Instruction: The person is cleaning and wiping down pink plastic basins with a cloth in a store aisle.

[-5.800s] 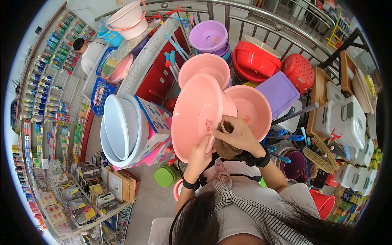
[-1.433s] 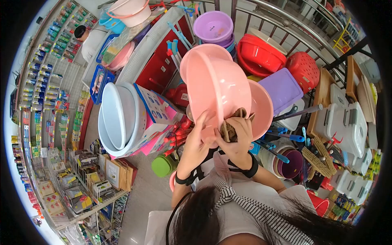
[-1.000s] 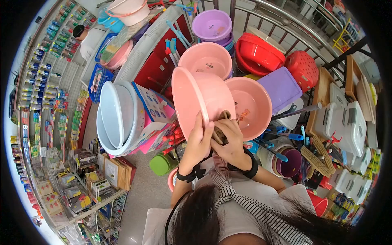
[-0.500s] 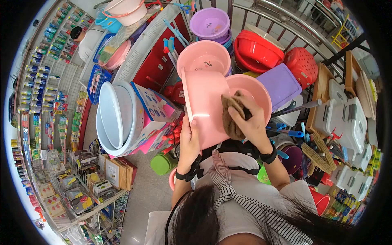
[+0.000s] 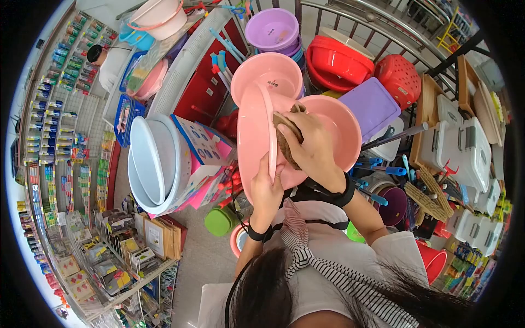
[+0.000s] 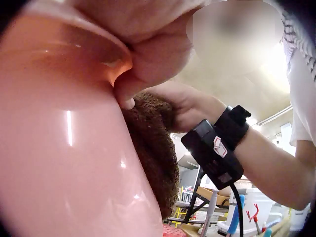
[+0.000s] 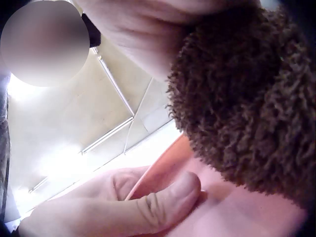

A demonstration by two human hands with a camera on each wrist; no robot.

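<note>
A pink plastic basin (image 5: 252, 131) is held up on its side in front of the person. The left hand (image 5: 266, 188) pinches its rim near the bottom, with the thumb lying on the outer wall in the right wrist view. My right hand (image 5: 313, 147) grips a bunched brown cloth (image 5: 287, 136) against the basin's outside wall, close to the rim. In the left wrist view the shaggy cloth (image 6: 153, 148) lies along the pink wall (image 6: 69, 168), partly hidden behind it. The right wrist view shows the cloth (image 7: 247, 108) bunched under the palm.
Two more pink basins (image 5: 268, 76) (image 5: 342, 131) stand just behind. Pale blue basins (image 5: 147, 164) are at left on boxes, red basins (image 5: 336, 63) and a purple lid (image 5: 372, 109) at right. Mops and brushes (image 5: 429, 202) crowd the right side; a green bin (image 5: 220, 220) stands on the floor.
The basin has turned so its inside shows again at left. The right hand with the cloth has moved left and up along the outer wall toward the rim; the left hand stays at the rim.
</note>
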